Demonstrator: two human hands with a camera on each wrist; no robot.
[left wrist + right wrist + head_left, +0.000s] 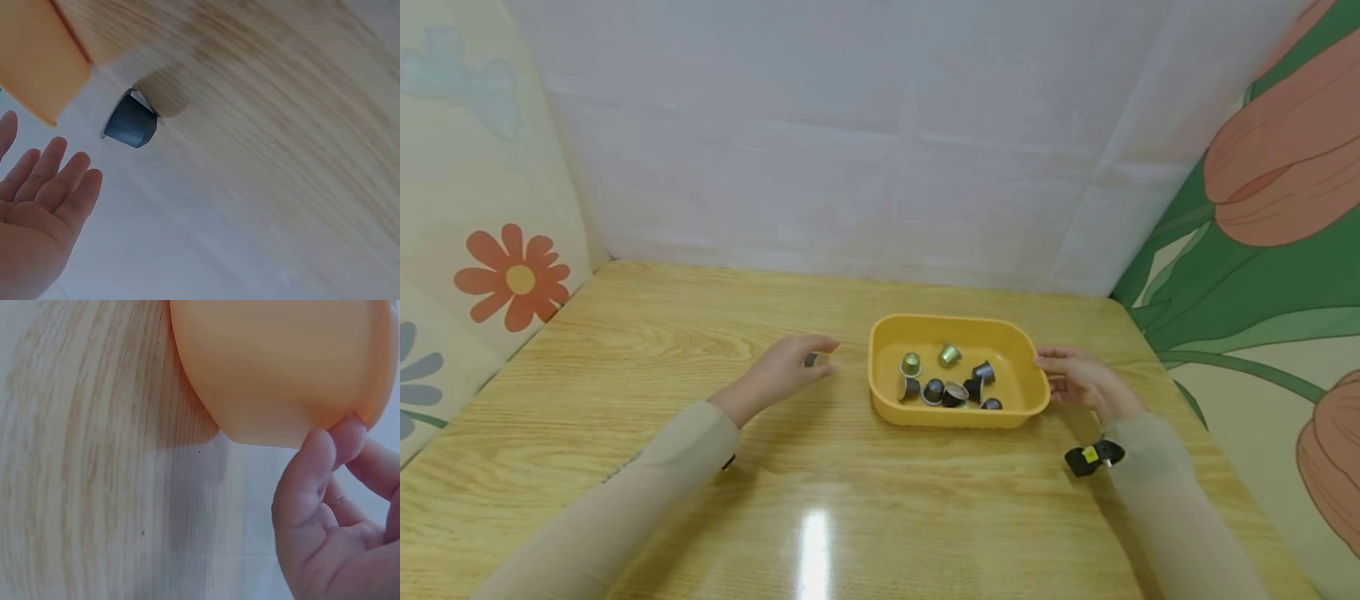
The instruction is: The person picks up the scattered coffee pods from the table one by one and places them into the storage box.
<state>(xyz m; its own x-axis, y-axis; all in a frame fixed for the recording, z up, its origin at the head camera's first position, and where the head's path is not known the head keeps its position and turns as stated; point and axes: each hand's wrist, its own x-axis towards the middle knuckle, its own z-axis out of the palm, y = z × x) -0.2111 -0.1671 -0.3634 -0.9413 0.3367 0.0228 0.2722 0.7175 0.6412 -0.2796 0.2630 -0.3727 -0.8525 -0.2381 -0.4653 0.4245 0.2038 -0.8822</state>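
My left hand (pixel 778 371) is held over the table to the left of a yellow bin, fingers extended and thumb apart. Beside it in the left wrist view, a dark coffee capsule (pixel 131 122) lies on its side on the wood, apart from the fingers (pixel 78 194). Only a bit of this capsule (pixel 811 359) shows between thumb and fingers in the head view. The yellow bin (pixel 955 419) holds several coffee capsules, green (pixel 950 355) and dark ones among them. At the bin's right end, my right hand (pixel 1090 383) touches the outer wall near the rim with bent, relaxed fingers.
The wooden table (pixel 700 317) carries the bin right of its middle. A white cloth (pixel 820 167) hangs along the back edge. Panels with a red flower (pixel 512 279) and large tulips (pixel 1285 167) flank both sides. A black wrist device (pixel 1093 457) sits on the right sleeve.
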